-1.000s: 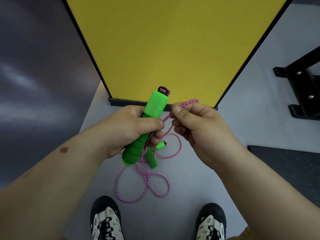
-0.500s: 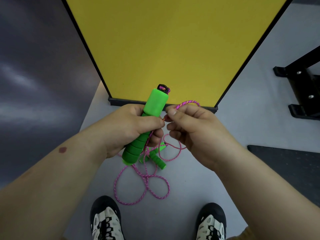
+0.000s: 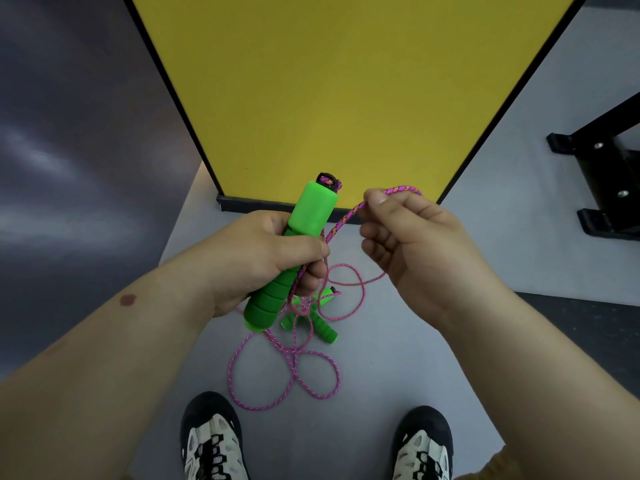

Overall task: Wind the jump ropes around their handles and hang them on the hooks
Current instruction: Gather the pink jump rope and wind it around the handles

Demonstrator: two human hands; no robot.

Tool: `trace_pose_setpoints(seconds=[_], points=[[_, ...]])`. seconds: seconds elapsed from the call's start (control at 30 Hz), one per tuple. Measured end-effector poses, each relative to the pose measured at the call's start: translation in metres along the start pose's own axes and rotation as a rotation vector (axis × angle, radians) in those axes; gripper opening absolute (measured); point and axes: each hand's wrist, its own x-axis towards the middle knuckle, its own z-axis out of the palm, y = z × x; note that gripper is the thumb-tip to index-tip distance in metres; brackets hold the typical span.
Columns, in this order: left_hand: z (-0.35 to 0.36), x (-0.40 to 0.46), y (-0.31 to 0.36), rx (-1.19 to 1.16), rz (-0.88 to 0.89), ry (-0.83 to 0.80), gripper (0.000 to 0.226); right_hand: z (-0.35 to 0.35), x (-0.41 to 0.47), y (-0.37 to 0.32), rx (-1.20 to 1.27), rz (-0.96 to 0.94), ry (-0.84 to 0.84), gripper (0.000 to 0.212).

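L hand [image 3: 266, 254] grips handle [image 3: 294, 251], R hand [image 3: 412, 244] pinches rope [image 3: 346, 216]

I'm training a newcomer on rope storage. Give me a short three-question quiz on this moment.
1. True or false: the left hand grips a green handle.
2. What does the right hand pinch? A) pink rope B) a shoe lace C) a hook
3. Where does the second green handle lie?

Key: 1 true. 2 A. 3 On the grey floor, among loose rope loops, ahead of the shoes.
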Motion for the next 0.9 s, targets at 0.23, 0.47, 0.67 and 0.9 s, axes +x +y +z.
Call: trace_pose_setpoints(seconds=[0.23, 0.47, 0.67, 0.9], points=[[0.001, 0.000, 0.000, -0.015, 0.000, -0.001, 0.008, 0.009, -0.007, 0.012, -0.153, 0.039, -0.152, 0.006], [-0.001, 0.000, -0.001, -0.027, -0.020, 0.001, 0.009, 0.000, 0.001, 0.002, 0.032, 0.003, 0.055, 0.008], [0.001, 0.000, 0.000, -0.011, -0.005, 0.004, 0.011, 0.000, 0.000, 0.003, 0.038, 0.029, 0.010, 0.009], [0.001, 0.000, 0.001, -0.034, -0.011, -0.001, 0.008, 0.012, -0.010, 0.014, -0.118, 0.076, -0.172, 0.008]])
